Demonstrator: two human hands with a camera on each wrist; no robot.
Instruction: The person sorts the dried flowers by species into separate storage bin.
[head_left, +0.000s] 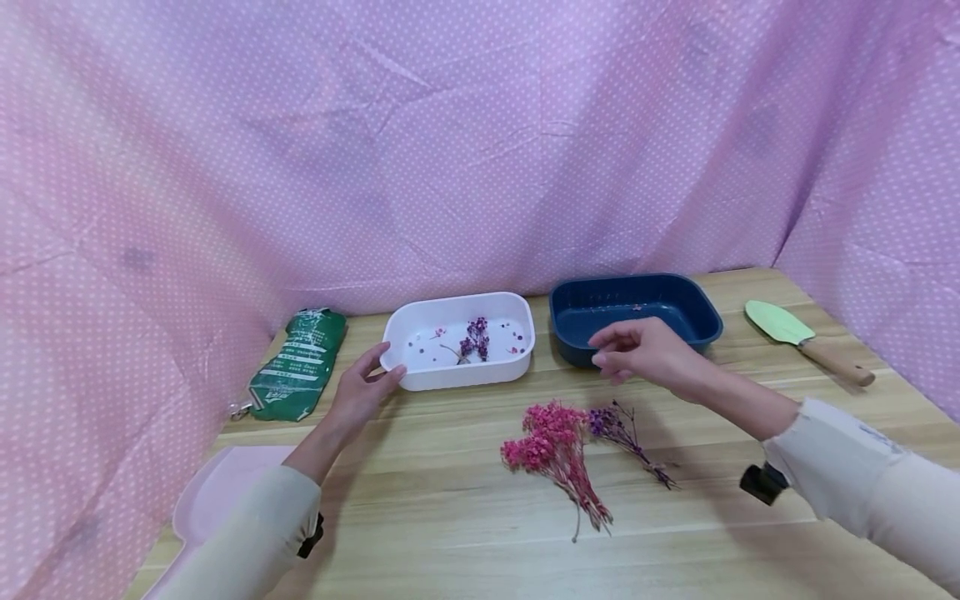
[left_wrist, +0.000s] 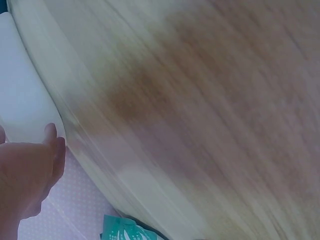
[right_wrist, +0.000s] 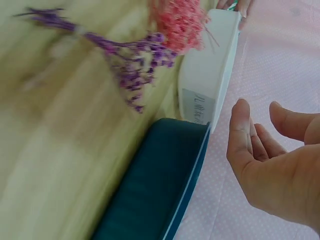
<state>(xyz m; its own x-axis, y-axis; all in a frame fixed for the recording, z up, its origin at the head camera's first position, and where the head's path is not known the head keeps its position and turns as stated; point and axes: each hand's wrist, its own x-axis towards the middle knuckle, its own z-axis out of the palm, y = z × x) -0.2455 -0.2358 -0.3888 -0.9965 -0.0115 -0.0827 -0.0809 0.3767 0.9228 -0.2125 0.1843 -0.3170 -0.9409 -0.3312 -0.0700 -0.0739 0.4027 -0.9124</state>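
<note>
My left hand (head_left: 363,387) holds the left end of a white rectangular tub (head_left: 465,377), thumb at its front corner and fingers at its left rim. A small purple dried flower sprig (head_left: 477,337) and scattered bits of blossom lie inside. Over the front rim of a dark blue tub (head_left: 697,329) hovers my right hand (head_left: 648,358); its fingers are loosely bent, and the right wrist view shows a gap between thumb and forefinger with nothing in it. On the table in front lie a bunch of pink dried flowers (head_left: 551,442) and a purple dried bunch (head_left: 618,429), their heads side by side.
A green printed packet (head_left: 300,367) lies left of the white tub. Partly under the left sleeve is a pale pink dustpan-like piece (head_left: 225,492). A green-bladed trowel (head_left: 780,323) with a wooden handle lies at the right. Pink dotted cloth (head_left: 480,150) hangs behind the table.
</note>
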